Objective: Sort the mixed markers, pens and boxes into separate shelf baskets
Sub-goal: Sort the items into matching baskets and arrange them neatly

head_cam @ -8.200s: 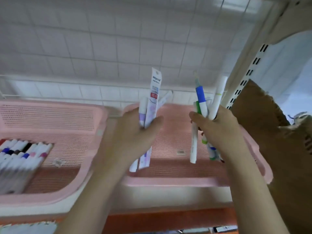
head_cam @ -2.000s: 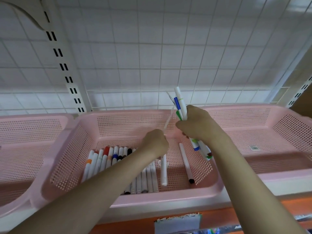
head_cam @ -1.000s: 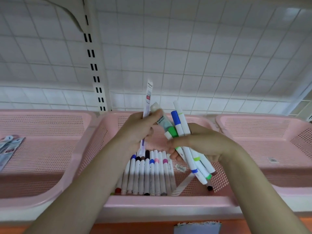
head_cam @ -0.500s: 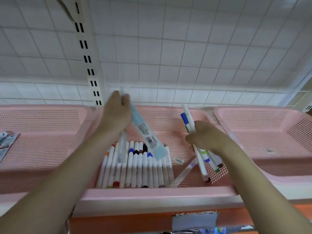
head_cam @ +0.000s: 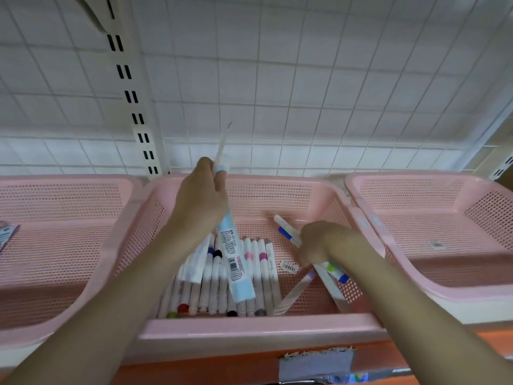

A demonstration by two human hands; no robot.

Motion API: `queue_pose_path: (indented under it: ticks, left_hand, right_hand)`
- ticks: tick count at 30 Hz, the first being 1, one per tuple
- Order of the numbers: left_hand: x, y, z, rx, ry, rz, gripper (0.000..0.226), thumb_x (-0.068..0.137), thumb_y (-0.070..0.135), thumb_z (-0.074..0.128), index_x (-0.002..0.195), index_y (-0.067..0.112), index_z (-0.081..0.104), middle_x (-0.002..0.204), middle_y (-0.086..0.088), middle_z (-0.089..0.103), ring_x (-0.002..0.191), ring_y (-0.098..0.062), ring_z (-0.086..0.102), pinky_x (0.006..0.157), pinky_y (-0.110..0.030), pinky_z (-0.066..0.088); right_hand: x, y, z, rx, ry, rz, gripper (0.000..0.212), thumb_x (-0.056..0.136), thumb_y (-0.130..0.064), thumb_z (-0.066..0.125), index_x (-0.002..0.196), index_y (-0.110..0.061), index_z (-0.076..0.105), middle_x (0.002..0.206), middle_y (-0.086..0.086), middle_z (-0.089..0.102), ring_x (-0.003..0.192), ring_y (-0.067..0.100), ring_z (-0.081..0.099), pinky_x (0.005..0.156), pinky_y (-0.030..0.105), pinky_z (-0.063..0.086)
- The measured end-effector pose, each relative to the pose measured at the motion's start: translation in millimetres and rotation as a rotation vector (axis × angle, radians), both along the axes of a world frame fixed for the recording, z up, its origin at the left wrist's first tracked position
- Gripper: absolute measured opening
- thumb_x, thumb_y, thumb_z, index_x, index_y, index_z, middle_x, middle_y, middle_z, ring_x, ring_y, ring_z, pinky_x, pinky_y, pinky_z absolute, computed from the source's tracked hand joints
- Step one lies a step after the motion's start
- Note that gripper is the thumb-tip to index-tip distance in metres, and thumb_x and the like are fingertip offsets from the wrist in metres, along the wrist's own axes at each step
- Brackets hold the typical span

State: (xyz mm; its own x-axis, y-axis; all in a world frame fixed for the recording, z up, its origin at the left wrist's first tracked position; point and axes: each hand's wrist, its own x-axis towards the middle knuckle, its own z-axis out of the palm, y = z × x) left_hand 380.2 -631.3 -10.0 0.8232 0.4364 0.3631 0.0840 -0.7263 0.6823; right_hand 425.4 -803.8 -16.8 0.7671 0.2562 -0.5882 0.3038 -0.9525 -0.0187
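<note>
Three pink mesh baskets sit side by side on the shelf. The middle basket (head_cam: 249, 327) holds a row of white markers (head_cam: 222, 276) lying parallel, coloured caps toward the front and bands further up, with one white marker (head_cam: 295, 293) lying slantwise beside the row and a barcode sticker (head_cam: 289, 266) on the floor. The left hand (head_cam: 202, 201) grips a pale blue packaged pen (head_cam: 236, 268), tilted above the row. The right hand (head_cam: 316, 243) grips a bundle of markers (head_cam: 288, 232) with blue and green bands. The right basket (head_cam: 444, 290) shows only a small label; the left basket (head_cam: 55, 323) shows a packet at its far-left edge.

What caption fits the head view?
Left hand holds packaged pens, right hand lowers markers into the middle basket.
</note>
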Motion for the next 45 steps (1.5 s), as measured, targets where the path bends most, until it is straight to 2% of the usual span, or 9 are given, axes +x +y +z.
queue_pose_path:
  ticks: [3,6,12,18,22,28,37,41,45]
  left_hand:
    - [-4.7,9.2,-2.2,-0.002,0.055,-0.012,0.027,0.100,0.028,0.038,0.076,0.016,0.037,0.061,0.002,0.040,0.049,-0.010,0.037,0.038,-0.016,0.032]
    - [-9.9,11.2,-7.2,-0.074,0.140,-0.102,0.027,0.095,0.037,0.048,0.095,0.010,0.049,0.066,0.001,0.049,0.051,-0.011,0.046,0.038,-0.011,0.033]
    - [-13.5,12.1,-6.7,-0.218,0.287,-0.258,0.055,0.073,0.031,0.077,0.116,0.014,0.045,0.104,-0.005,0.061,0.093,-0.020,0.062,0.079,-0.038,0.053]
    - [-11.2,8.3,-7.1,-0.204,0.264,-0.311,0.031,0.089,0.016,0.061,0.114,0.018,0.045,0.080,0.005,0.058,0.055,-0.002,0.060,0.043,-0.009,0.040]
    - [-11.0,10.8,-1.7,-0.231,0.241,-0.325,0.029,0.093,0.012,0.054,0.120,0.015,0.044,0.080,0.001,0.061,0.046,0.001,0.061,0.043,-0.011,0.046]
    - [-11.1,5.5,-0.2,-0.220,0.247,-0.353,0.027,0.092,0.012,0.055,0.117,0.016,0.045,0.078,0.004,0.059,0.045,0.000,0.060,0.043,-0.010,0.044]
    - [-17.5,-1.4,-0.9,-0.211,0.263,-0.352,0.027,0.090,0.013,0.058,0.112,0.022,0.045,0.079,0.005,0.056,0.046,0.002,0.061,0.042,-0.008,0.042]
    - [-18.7,0.9,-2.2,-0.192,0.269,-0.333,0.025,0.090,0.014,0.059,0.111,0.019,0.046,0.075,0.005,0.057,0.044,0.003,0.058,0.042,-0.008,0.042]
    - [-20.2,2.1,-2.6,-0.205,0.260,-0.325,0.026,0.090,0.014,0.060,0.111,0.018,0.046,0.074,0.004,0.058,0.044,0.001,0.059,0.043,-0.010,0.043]
  right_hand:
    - [-1.3,6.9,-2.2,-0.035,0.009,0.048,0.013,0.086,-0.013,0.058,0.097,-0.006,0.055,0.080,0.001,0.053,0.071,0.015,0.054,0.061,0.023,0.045]
    - [-0.8,12.5,-6.2,0.047,-0.054,0.063,0.026,0.086,-0.008,0.056,0.111,-0.007,0.052,0.080,0.001,0.051,0.079,0.017,0.054,0.055,0.020,0.042]
    - [6.2,18.2,-13.5,0.325,-0.161,-0.011,0.017,0.086,-0.008,0.056,0.091,-0.014,0.041,0.079,-0.001,0.047,0.067,0.011,0.048,0.051,0.020,0.037]
    - [10.2,11.2,-10.7,0.433,-0.024,-0.102,0.022,0.080,-0.016,0.064,0.092,-0.015,0.046,0.075,-0.003,0.048,0.062,0.009,0.045,0.051,0.021,0.035]
    - [13.5,-4.3,-8.5,0.429,-0.119,-0.185,0.038,0.081,-0.021,0.065,0.107,-0.012,0.040,0.079,-0.002,0.049,0.063,0.008,0.047,0.048,0.020,0.033]
    - [7.4,-11.4,-6.8,0.351,-0.005,0.026,0.017,0.078,-0.025,0.068,0.071,-0.017,0.054,0.069,-0.003,0.062,0.067,0.012,0.057,0.071,0.026,0.048]
    - [2.4,-6.6,-8.6,0.190,-0.014,0.095,0.020,0.079,-0.019,0.069,0.091,-0.014,0.054,0.081,-0.001,0.054,0.071,0.015,0.051,0.053,0.020,0.038]
    - [-2.7,-7.1,-6.1,0.120,0.090,0.159,0.033,0.077,-0.032,0.069,0.099,-0.011,0.056,0.080,-0.001,0.054,0.073,0.016,0.052,0.065,0.026,0.041]
    - [0.9,-12.3,-1.2,0.216,-0.011,0.143,0.022,0.088,-0.033,0.059,0.089,-0.013,0.051,0.074,-0.004,0.049,0.063,0.011,0.047,0.056,0.022,0.036]
